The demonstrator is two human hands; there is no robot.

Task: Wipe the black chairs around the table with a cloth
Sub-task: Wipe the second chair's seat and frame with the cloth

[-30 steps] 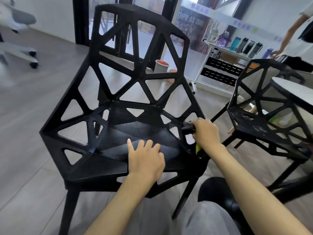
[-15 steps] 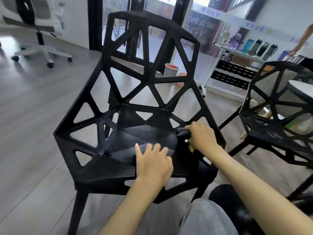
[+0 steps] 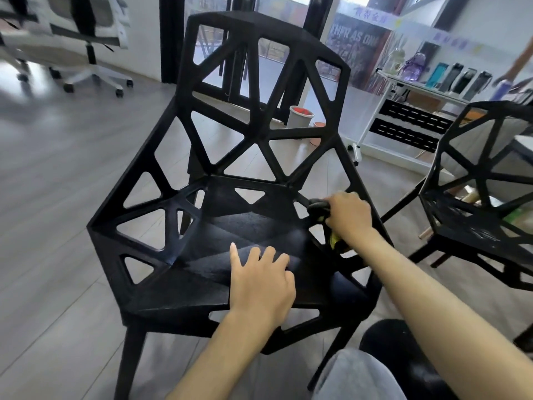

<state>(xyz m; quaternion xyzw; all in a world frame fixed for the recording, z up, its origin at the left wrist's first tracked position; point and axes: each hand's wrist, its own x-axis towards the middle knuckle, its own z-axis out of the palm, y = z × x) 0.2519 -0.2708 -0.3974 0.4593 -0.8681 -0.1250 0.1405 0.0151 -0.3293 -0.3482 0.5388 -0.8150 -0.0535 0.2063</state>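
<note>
A black chair (image 3: 259,134) with triangular cut-outs faces me and fills the middle of the view. My left hand (image 3: 261,284) lies flat on the front of its seat, fingers spread, holding nothing. My right hand (image 3: 349,216) is closed on a dark cloth (image 3: 318,210) with a yellow part showing under the wrist, pressed against the right side strut of the chair where seat and armrest meet. A second black chair (image 3: 484,203) of the same kind stands to the right, by a white table edge (image 3: 523,145).
A white office chair (image 3: 83,53) on castors stands at the back left. Behind the chair are a small grey bin (image 3: 300,116) and a white shelf cart (image 3: 409,122) with bottles. Another person's arm (image 3: 516,67) shows at the far right. My knee and a black shoe (image 3: 395,356) are below.
My right hand with the cloth has slid a little up and back along the chair's right side strut. My left hand stays flat on the seat. The view has swung left.
</note>
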